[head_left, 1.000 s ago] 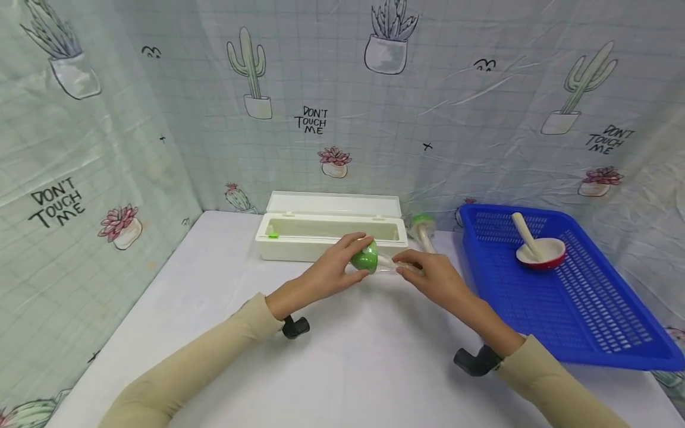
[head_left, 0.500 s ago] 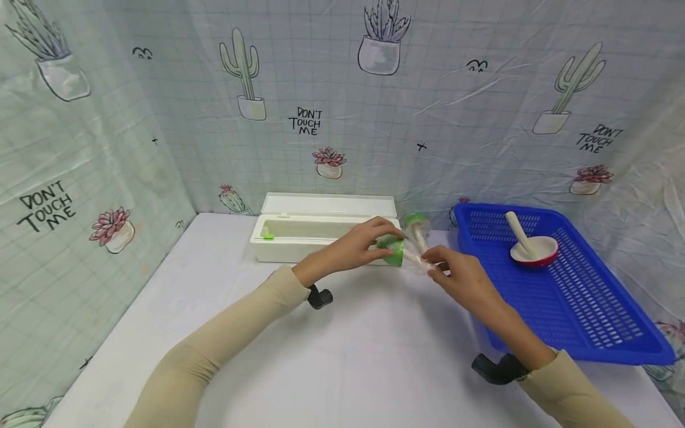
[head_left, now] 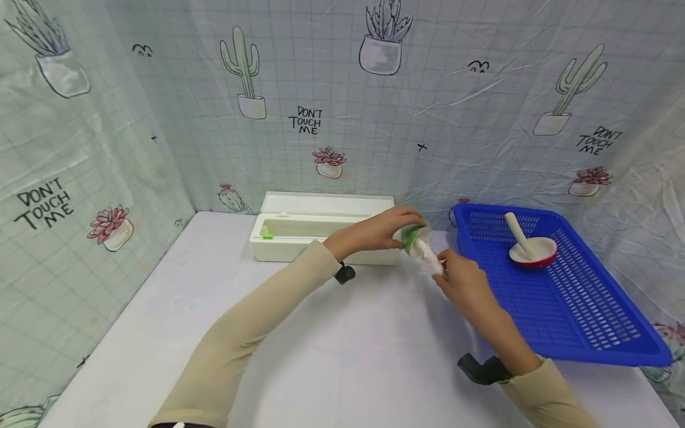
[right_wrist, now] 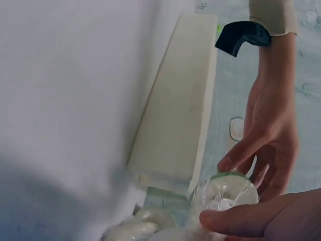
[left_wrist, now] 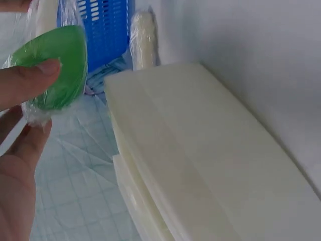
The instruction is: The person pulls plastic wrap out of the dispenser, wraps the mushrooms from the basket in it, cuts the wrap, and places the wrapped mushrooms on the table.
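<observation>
A plastic-wrapped soup spoon (head_left: 423, 249) with a green bowl and white handle is held in the air, just right of the white box. My left hand (head_left: 382, 230) grips its bowl, the thumb on the green underside in the left wrist view. At the handle end, my right hand (head_left: 464, 282) pinches the spoon and its clear wrap. A second wrapped spoon lies beside the box; its pale handle (left_wrist: 144, 40) shows in the left wrist view, while in the head view it is mostly hidden behind the hands.
The long white box (head_left: 321, 251) stands at the back with its lid up and a bright green piece inside at its left end. On the right, a blue basket (head_left: 567, 321) holds a red and white spoon (head_left: 535, 252). A patterned sheet hangs behind the table.
Both hands have carried the wrapped spoon to the right, past the end of the box. The spoon has gone from nearly level to slanting, its bowl higher and farther back than the handle.
</observation>
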`<state>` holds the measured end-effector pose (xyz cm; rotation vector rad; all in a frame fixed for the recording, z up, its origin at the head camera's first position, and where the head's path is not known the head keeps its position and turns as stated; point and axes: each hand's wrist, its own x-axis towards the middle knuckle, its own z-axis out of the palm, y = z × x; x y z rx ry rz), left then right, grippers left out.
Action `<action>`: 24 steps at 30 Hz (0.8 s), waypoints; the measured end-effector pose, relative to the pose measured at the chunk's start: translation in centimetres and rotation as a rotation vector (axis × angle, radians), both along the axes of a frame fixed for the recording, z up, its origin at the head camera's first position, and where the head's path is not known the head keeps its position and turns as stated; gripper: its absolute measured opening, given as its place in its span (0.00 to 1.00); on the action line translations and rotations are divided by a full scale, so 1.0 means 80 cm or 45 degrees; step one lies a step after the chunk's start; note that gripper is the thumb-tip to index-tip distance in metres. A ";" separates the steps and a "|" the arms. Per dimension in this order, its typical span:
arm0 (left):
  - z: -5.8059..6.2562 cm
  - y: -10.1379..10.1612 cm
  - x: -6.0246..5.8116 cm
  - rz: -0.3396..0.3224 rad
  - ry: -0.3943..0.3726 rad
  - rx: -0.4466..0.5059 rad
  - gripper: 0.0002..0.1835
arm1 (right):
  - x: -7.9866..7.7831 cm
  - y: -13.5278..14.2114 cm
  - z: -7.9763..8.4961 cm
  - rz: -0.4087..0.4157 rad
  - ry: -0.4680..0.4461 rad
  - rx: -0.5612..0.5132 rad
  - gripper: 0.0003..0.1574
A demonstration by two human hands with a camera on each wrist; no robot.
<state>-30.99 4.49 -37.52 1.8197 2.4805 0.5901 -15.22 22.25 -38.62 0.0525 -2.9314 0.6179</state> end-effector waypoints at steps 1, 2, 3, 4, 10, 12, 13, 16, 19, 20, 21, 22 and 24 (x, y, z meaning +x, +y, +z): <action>0.000 0.003 -0.004 -0.004 -0.013 -0.007 0.34 | -0.001 -0.002 -0.002 -0.021 0.001 -0.010 0.22; 0.000 0.006 -0.008 -0.003 -0.035 -0.011 0.34 | -0.002 -0.004 -0.005 -0.040 0.002 -0.024 0.22; -0.001 0.009 -0.012 -0.005 -0.058 -0.012 0.34 | -0.004 -0.006 -0.008 -0.060 0.005 -0.040 0.22; -0.002 0.012 -0.016 -0.005 -0.080 -0.015 0.34 | -0.006 -0.007 -0.012 -0.079 0.003 -0.060 0.22; -0.015 0.030 -0.034 -0.033 -0.168 -0.023 0.31 | -0.015 -0.010 -0.034 -0.184 -0.015 -0.183 0.23; -0.017 0.037 -0.036 -0.025 -0.190 -0.043 0.30 | -0.018 -0.009 -0.042 -0.213 -0.032 -0.223 0.23; -0.018 0.040 -0.036 -0.021 -0.202 -0.059 0.29 | -0.019 -0.009 -0.045 -0.220 -0.038 -0.238 0.23; -0.017 0.050 -0.036 -0.001 -0.226 -0.126 0.28 | -0.022 -0.006 -0.054 -0.235 -0.046 -0.265 0.23; -0.016 0.059 -0.035 0.012 -0.227 -0.199 0.27 | -0.023 -0.003 -0.061 -0.227 -0.052 -0.264 0.22; -0.016 0.062 -0.034 0.024 -0.230 -0.223 0.27 | -0.024 -0.002 -0.063 -0.226 -0.057 -0.262 0.22; -0.016 0.064 -0.033 0.041 -0.241 -0.246 0.27 | -0.024 0.000 -0.065 -0.223 -0.059 -0.257 0.21; -0.016 0.066 -0.032 0.064 -0.256 -0.270 0.26 | -0.025 0.002 -0.067 -0.214 -0.061 -0.254 0.21; -0.019 0.069 -0.031 0.114 -0.294 -0.302 0.26 | -0.028 0.005 -0.071 -0.208 -0.073 -0.251 0.20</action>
